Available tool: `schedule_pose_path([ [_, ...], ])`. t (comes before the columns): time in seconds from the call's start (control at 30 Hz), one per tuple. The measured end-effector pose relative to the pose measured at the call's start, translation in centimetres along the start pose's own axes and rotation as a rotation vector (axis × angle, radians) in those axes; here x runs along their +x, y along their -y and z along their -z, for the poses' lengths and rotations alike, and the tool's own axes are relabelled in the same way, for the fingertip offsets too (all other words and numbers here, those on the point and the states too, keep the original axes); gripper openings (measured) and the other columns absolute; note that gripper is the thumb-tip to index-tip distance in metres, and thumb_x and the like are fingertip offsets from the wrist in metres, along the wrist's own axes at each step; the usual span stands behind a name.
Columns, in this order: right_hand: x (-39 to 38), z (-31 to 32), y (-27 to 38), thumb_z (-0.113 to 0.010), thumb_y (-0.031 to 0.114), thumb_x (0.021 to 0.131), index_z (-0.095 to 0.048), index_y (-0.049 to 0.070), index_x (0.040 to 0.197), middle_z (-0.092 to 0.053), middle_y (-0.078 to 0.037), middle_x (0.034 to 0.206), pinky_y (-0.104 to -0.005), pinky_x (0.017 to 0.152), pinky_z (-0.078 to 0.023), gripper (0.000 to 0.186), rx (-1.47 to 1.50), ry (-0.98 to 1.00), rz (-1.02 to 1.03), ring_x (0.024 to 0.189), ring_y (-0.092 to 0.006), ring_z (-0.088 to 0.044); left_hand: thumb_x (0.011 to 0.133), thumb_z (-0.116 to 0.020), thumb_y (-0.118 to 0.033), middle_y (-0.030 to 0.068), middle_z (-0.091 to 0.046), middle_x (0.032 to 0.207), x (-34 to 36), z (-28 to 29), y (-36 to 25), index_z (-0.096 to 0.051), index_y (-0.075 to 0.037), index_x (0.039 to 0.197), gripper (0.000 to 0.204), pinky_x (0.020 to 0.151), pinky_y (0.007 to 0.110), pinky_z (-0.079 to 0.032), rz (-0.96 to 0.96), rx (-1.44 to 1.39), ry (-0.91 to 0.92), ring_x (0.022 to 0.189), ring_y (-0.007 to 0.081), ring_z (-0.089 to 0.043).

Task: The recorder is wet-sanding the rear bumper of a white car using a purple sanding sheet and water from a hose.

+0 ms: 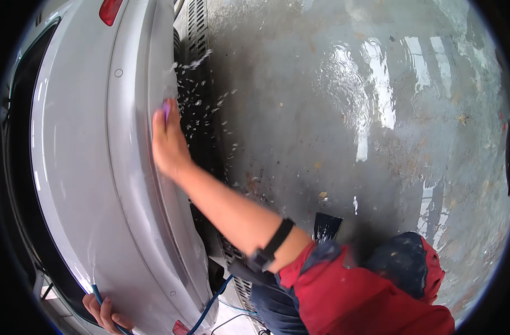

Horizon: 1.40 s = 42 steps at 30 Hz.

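Observation:
The rear bumper (146, 167) of a silver car (79, 139) fills the left side. My right hand (170, 139) is laid against the bumper's upper edge, its fingers closed on a small purple pad (166, 109), mostly hidden by the fingers. Drops of water (202, 103) fly off the bumper beyond that hand. At the lower left, my left hand (107, 315) grips a thin blue hose (97, 291) near its end, over the car's back. A thin stream of water (93, 262) seems to leave the hose tip along the paintwork.
Wet grey floor (299, 123) with shiny puddles (350, 84) spreads to the right. A slotted drain grate (197, 25) runs beside the car. The blue hose trails past the bumper's near corner. Red tail lights (109, 11) mark the car's corners.

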State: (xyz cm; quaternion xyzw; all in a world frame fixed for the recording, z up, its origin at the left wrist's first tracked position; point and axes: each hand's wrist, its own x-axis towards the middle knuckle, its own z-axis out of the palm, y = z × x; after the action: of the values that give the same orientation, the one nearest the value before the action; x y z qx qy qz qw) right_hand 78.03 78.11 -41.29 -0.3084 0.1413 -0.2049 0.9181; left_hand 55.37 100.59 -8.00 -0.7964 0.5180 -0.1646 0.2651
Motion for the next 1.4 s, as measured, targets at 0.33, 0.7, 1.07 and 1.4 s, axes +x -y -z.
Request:
schedule_pose_path([
  [0.33, 0.9, -0.4, 0.8, -0.027, 0.043, 0.116, -0.013, -0.012, 0.165, -0.012, -0.03, 0.174, -0.043, 0.134, -0.014, 0.075, -0.054, 0.02, -0.041, 0.164, -0.0407, -0.008, 0.111, -0.039, -0.03, 0.0293, -0.067, 0.106, 2.0, -0.4, -0.5, -0.061, 0.008, 0.122, 0.045, 0.088, 0.06, -0.049, -0.106, 0.03, -0.012, 0.102, 0.0434, -0.062],
  [0.7, -4.6, 0.7, -5.1, -0.018, 0.07, 0.109, -0.024, -0.005, 0.166, -0.031, -0.024, 0.171, -0.0378, 0.13, -0.02, 0.095, 0.468, 0.155, -0.603, 0.162, -0.0332, -0.024, 0.112, -0.042, -0.029, 0.0202, -0.069, 0.091, 3.2, 0.0, -2.1, -0.072, 0.004, 0.101, 0.046, 0.082, 0.054, -0.051, -0.052, 0.136, -0.023, 0.087, 0.0366, -0.064],
  [1.07, -4.2, -0.8, -1.0, -0.033, 0.044, 0.115, -0.022, -0.011, 0.163, -0.03, -0.032, 0.167, -0.0414, 0.129, -0.023, 0.074, 0.299, -0.13, -0.057, 0.158, -0.0405, -0.029, 0.117, -0.034, -0.034, 0.0184, -0.07, 0.094, 3.8, 0.7, -2.3, -0.067, 0.002, 0.106, 0.05, 0.081, 0.052, -0.055, -0.056, 0.185, -0.014, 0.091, 0.0354, -0.066],
  [1.4, -2.3, 0.0, -0.6, -0.024, 0.048, 0.115, -0.006, -0.007, 0.167, -0.006, -0.029, 0.175, -0.0474, 0.134, -0.008, 0.077, 0.008, 0.007, -0.056, 0.164, -0.0393, -0.004, 0.116, -0.03, -0.029, 0.0291, -0.068, 0.11, -2.0, -0.9, 0.3, -0.065, 0.005, 0.12, 0.049, 0.091, 0.06, -0.054, 0.03, 0.134, -0.064, 0.104, 0.0456, -0.066],
])
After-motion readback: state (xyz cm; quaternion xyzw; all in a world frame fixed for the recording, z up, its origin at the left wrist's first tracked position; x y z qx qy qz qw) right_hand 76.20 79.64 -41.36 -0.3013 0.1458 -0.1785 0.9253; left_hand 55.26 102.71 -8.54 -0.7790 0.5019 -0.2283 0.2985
